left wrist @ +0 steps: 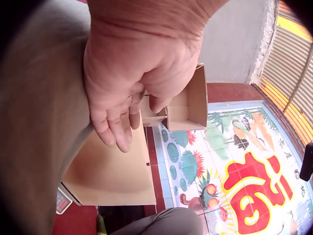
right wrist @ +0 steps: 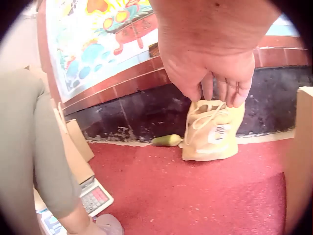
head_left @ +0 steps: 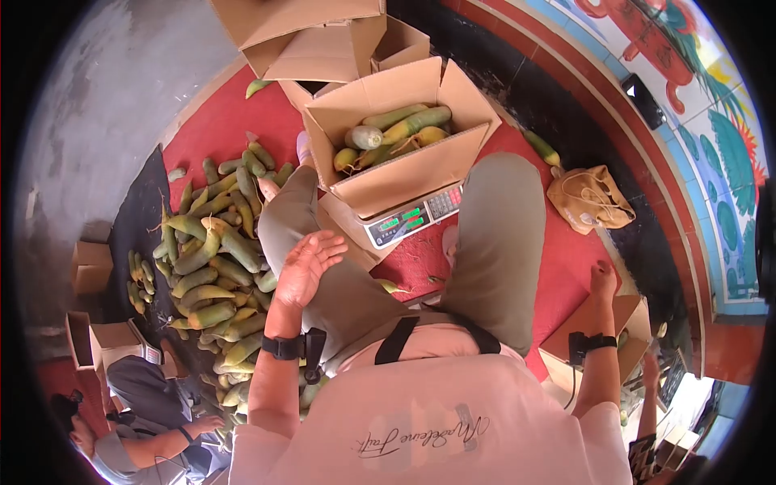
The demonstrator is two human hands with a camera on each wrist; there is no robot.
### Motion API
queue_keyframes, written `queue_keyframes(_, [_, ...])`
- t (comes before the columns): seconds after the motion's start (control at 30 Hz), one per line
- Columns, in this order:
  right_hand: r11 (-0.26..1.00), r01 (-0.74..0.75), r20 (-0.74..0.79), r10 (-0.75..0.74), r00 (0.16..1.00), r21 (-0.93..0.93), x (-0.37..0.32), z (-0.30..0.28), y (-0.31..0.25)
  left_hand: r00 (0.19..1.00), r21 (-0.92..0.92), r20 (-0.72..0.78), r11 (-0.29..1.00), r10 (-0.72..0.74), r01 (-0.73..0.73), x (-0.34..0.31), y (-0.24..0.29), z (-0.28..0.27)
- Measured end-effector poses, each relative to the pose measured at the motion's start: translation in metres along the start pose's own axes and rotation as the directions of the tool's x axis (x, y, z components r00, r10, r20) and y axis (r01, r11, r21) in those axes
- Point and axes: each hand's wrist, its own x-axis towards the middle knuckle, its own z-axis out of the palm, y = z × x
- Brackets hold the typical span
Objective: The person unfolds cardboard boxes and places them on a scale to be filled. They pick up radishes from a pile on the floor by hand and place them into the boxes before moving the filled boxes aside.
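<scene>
An open cardboard box [head_left: 412,174] holding several green-yellow radishes [head_left: 416,123] sits on a scale [head_left: 404,225] with green lit digits, between the person's knees. The left hand [head_left: 311,265] is beside the left thigh, fingers relaxed and holding nothing; the left wrist view shows this hand [left wrist: 142,73] close to the trouser leg, contact unclear. Off to the right side, the right hand [head_left: 603,281] hangs with loosely bent fingers and nothing in them. In the right wrist view that hand [right wrist: 210,63] appears in front of a tan drawstring bag [right wrist: 210,137], apparently without gripping it.
A large pile of radishes [head_left: 218,267] lies left of the person. More cardboard boxes [head_left: 323,48] stand beyond the filled one, and another box [head_left: 558,347] is at the lower right. One radish [head_left: 541,149] lies near the wall. Another person [head_left: 153,440] sits at lower left.
</scene>
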Motion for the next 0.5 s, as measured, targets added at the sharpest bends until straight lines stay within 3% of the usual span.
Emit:
queue_keyframes(0.03, [1.000, 0.007, -0.004, -0.007, 1.000, -0.001, 0.005, 0.000, -0.025, 1.000, -0.005, -0.001, 1.000, 0.006, -0.006, 0.001, 0.001, 0.000])
queue_keyframes(0.1, [0.979, 0.172, 0.023, -0.176, 0.984, 0.105, 0.010, 0.001, -0.072, 1.000, 0.014, 0.006, 1.000, -0.002, 0.002, 0.001, 0.002, 0.001])
queue_keyframes(0.27, [0.911, 0.296, 0.135, -0.344, 0.929, 0.288, 0.045, 0.015, -0.175, 0.999, 0.015, -0.035, 1.000, -0.021, 0.022, 0.002, 0.011, 0.006])
queue_keyframes(0.33, [0.880, 0.332, 0.118, -0.390, 0.913, 0.340, 0.050, 0.010, -0.228, 0.999, 0.022, -0.043, 1.000, -0.015, 0.016, 0.005, 0.020, 0.007])
queue_keyframes(0.4, [0.823, 0.472, -0.002, -0.497, 0.868, 0.315, 0.073, 0.026, -0.258, 0.998, 0.068, -0.058, 0.998, 0.019, -0.015, 0.013, 0.032, 0.007])
queue_keyframes(0.5, [0.790, 0.458, 0.026, -0.512, 0.859, 0.408, 0.094, 0.035, -0.314, 0.994, 0.134, -0.106, 0.991, 0.036, -0.022, 0.029, 0.053, 0.007])
